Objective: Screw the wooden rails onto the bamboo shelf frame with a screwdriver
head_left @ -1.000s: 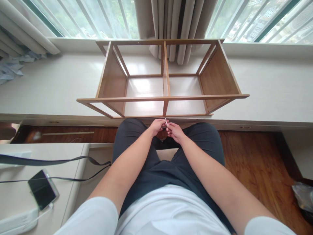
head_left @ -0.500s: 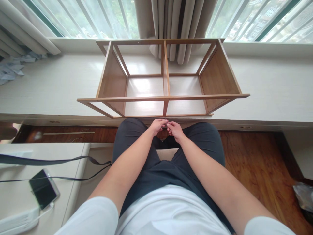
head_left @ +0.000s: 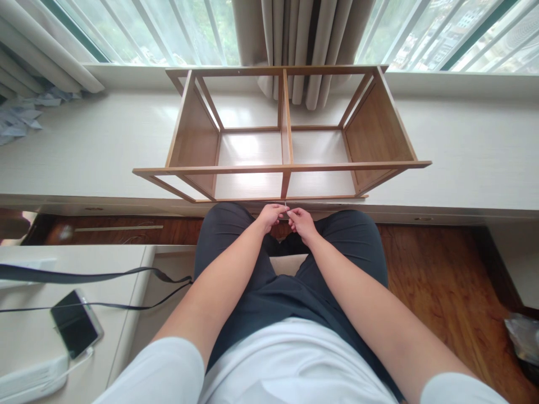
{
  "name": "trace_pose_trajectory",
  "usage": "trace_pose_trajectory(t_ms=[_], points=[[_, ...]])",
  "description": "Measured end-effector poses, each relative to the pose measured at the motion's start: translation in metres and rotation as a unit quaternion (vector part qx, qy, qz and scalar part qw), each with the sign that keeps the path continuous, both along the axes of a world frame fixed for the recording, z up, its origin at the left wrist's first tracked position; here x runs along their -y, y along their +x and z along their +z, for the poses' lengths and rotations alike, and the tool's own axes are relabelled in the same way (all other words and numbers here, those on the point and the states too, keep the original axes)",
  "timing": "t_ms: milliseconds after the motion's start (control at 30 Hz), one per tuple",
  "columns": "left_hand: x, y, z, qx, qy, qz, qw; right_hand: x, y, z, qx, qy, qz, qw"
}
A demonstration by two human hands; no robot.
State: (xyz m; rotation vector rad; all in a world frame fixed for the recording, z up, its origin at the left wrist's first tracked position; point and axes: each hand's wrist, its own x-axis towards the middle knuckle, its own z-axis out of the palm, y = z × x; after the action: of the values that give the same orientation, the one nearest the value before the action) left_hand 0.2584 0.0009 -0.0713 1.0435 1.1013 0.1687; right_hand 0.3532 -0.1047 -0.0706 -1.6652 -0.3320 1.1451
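Note:
My left hand (head_left: 270, 215) and my right hand (head_left: 300, 221) meet between my knees, just below the front edge of a wooden shelf frame (head_left: 281, 168). Both pinch a small thin pale piece (head_left: 286, 206), too small to identify, with its tip poking up between the fingertips. The shelf frame lies on its side on a white window ledge (head_left: 84, 146), open toward me, with a centre divider and two side panels.
A phone (head_left: 76, 323) with a white cable lies on a white table at the lower left, crossed by a black strap (head_left: 96, 276). Curtains hang behind the frame. Crumpled paper (head_left: 19, 115) sits at the far left of the ledge. A plastic bag (head_left: 522, 336) lies on the wood floor at right.
The hands have stayed together in the same place. The thin piece stands a little lower between the fingers than a second ago.

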Motion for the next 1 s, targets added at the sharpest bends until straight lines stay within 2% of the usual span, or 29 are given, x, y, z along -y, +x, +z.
trace_pose_trajectory(t_ms=[267, 667, 1000], points=[[-0.0011, 0.0002, 0.0012, -0.003, -0.002, -0.011, 1.0, 0.0009, 0.0, 0.0006, 0.001, -0.013, -0.002, 1.0], [-0.0031, 0.0012, 0.0023, 0.006, -0.011, -0.013, 1.0, 0.0014, -0.0008, 0.0015, 0.006, 0.005, 0.005, 1.0], [-0.0016, 0.0013, 0.0032, 0.009, -0.03, -0.012, 0.999, 0.0039, -0.0011, -0.0077, 0.081, 0.026, 0.051, 0.995]])
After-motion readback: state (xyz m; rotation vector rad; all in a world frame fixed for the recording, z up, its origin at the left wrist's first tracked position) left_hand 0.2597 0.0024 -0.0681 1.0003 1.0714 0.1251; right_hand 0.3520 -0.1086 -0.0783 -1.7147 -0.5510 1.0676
